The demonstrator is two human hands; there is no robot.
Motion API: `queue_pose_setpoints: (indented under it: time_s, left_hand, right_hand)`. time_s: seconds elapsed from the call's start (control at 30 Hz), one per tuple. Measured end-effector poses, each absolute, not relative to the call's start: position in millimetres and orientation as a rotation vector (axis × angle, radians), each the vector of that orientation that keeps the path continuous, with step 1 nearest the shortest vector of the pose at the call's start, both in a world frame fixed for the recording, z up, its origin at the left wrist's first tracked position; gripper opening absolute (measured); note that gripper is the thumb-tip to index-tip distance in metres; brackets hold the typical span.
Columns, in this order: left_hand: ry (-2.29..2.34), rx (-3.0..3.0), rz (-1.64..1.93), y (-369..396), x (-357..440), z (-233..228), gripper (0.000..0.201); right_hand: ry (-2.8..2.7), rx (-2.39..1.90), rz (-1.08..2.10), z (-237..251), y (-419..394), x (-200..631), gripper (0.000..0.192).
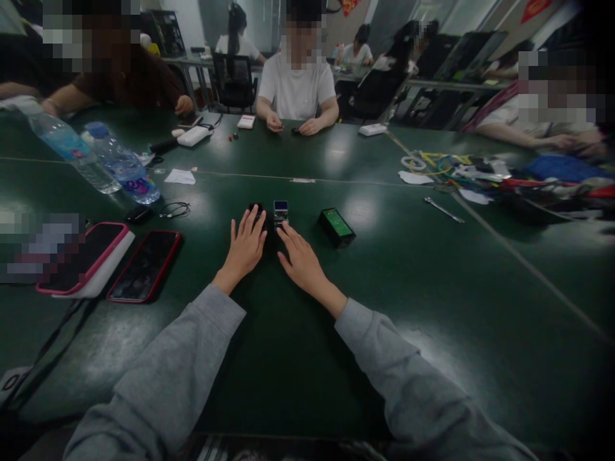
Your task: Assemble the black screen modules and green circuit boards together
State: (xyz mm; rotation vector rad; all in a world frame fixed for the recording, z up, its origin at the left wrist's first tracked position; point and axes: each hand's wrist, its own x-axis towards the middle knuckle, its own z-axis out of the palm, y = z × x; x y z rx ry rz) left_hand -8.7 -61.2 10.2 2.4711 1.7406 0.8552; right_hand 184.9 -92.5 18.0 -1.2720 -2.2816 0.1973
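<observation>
My left hand [246, 241] lies palm down on the dark green table [278, 358], its fingers stretched and slightly apart. Under its fingertips shows part of a small black object [258, 209], mostly hidden. My right hand [300, 255] is also palm down, with fingers extended. Its fingertips reach the lower end of a small device with a dark screen [281, 211]; I cannot tell whether they touch it. To the right of this hand sits a black box with a green printed face [337, 225].
Two phones, one with a pink rim [86, 256] and one in a red case [145, 266], lie left, near two water bottles [122, 163]. A wrench [444, 210] and a heap of cables [471, 168] are at right. A person in a white shirt [298, 86] sits opposite.
</observation>
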Motion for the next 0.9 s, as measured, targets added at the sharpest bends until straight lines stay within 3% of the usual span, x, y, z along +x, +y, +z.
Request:
queue_pose_setpoints:
  time_s: [0.5, 0.9]
  left_hand:
    - [1.735, 2.294, 1.033, -56.7, -13.6, 5.7, 0.060]
    - [1.716, 2.298, 1.005, -57.6, -11.6, 7.8, 0.065]
  right_hand:
    - [-2.222, -1.203, 0.263, 16.1, -90.2, 189.9, 0.063]
    - [-1.922, -1.183, -0.011, 36.9, -97.3, 201.0, 0.032]
